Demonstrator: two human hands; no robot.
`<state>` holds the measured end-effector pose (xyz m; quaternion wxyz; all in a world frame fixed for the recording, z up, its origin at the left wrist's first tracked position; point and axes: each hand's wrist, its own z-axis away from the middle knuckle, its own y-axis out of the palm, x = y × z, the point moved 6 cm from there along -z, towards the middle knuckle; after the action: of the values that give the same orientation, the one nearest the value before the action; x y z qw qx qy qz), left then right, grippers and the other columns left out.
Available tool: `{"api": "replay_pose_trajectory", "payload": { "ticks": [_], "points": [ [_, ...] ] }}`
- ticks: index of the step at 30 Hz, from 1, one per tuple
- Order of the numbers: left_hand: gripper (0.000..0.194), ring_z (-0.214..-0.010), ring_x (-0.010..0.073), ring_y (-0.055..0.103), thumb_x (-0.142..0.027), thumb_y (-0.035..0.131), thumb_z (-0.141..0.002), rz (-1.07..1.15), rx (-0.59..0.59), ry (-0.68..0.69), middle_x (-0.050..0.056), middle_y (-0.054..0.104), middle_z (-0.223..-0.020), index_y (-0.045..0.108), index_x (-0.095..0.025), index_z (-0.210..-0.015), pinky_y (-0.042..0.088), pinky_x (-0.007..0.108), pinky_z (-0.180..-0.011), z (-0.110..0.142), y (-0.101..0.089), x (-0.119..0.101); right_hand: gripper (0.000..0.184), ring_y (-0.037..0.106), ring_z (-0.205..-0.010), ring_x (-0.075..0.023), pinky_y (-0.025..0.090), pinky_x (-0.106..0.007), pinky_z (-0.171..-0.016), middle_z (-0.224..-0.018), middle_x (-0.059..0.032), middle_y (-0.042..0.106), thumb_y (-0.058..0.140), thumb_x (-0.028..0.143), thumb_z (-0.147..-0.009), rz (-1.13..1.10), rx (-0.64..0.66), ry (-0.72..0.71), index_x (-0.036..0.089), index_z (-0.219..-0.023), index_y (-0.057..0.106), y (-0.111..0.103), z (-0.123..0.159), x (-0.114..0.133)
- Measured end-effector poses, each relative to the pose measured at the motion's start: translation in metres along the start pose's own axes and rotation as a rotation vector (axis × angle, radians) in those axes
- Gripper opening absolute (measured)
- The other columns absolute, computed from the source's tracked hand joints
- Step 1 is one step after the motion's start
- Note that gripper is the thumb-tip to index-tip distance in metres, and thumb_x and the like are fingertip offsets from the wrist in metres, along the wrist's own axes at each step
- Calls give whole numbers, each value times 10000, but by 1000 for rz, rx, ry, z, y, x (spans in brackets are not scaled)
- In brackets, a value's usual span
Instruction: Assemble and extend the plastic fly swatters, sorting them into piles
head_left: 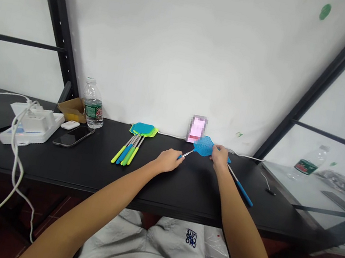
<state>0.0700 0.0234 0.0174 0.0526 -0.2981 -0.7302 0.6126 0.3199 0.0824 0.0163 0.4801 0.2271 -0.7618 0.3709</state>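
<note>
My left hand (169, 160) is closed around the blue handle of a fly swatter, whose blue mesh head (203, 146) points to the right. The far edge of that head is pinched in my right hand (219, 156). Under and beside my right hand lies a second swatter with a blue handle (244, 192); its head is mostly hidden by the hand. To the left of my hands, several swatters with blue and yellow-green heads (144, 130) are stacked, their handles fanned toward me.
A phone with a blurred screen (197, 129) leans on the wall. On the left are a water bottle (93, 105), a cardboard box (74, 109), a dark phone (74, 136), a white case (70, 125) and a power strip with cables (34, 127). A short cable (269, 189) lies right.
</note>
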Motion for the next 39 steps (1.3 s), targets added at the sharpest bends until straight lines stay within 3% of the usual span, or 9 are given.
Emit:
{"api": "replay_pose_trajectory", "payload": {
  "ticks": [4,9,19,28,39],
  "points": [
    [354,-879,231,641,-453,349,-958,-2,-9,-2,70,684,-915,620,-226,-938,451,293,-712,0,0,1,270,531,-479,-135,488,-263,-505,-684,-28,604,532,306,-825,-14,-46,-78,130,-977,671,-1,-3,0],
    [358,-891,233,641,-451,354,-957,3,-2,8,78,688,-923,630,-222,-944,451,291,-713,0,0,0,263,522,-461,-137,475,-277,-503,-691,-28,599,534,310,-813,-34,-60,-71,137,-958,668,1,-5,-4],
    [352,-878,230,642,-444,360,-960,0,-21,5,75,683,-910,629,-218,-934,447,291,-720,0,1,1,238,607,-674,-201,505,-305,-629,-728,-51,638,542,333,-793,-53,-95,-203,156,-895,664,1,-12,-5],
    [357,-824,227,634,-444,368,-952,17,-38,41,78,674,-857,635,-210,-916,420,276,-665,0,1,1,274,566,-441,-163,484,-293,-524,-610,-31,618,554,293,-802,0,-13,-121,125,-975,684,2,-2,-1],
    [343,-762,202,615,-426,382,-949,51,-30,73,64,665,-805,642,-208,-902,384,260,-633,3,-2,-3,334,562,-427,-138,468,-245,-454,-626,-10,602,610,351,-781,-28,31,-122,133,-1025,676,0,10,8]
  ]
}}
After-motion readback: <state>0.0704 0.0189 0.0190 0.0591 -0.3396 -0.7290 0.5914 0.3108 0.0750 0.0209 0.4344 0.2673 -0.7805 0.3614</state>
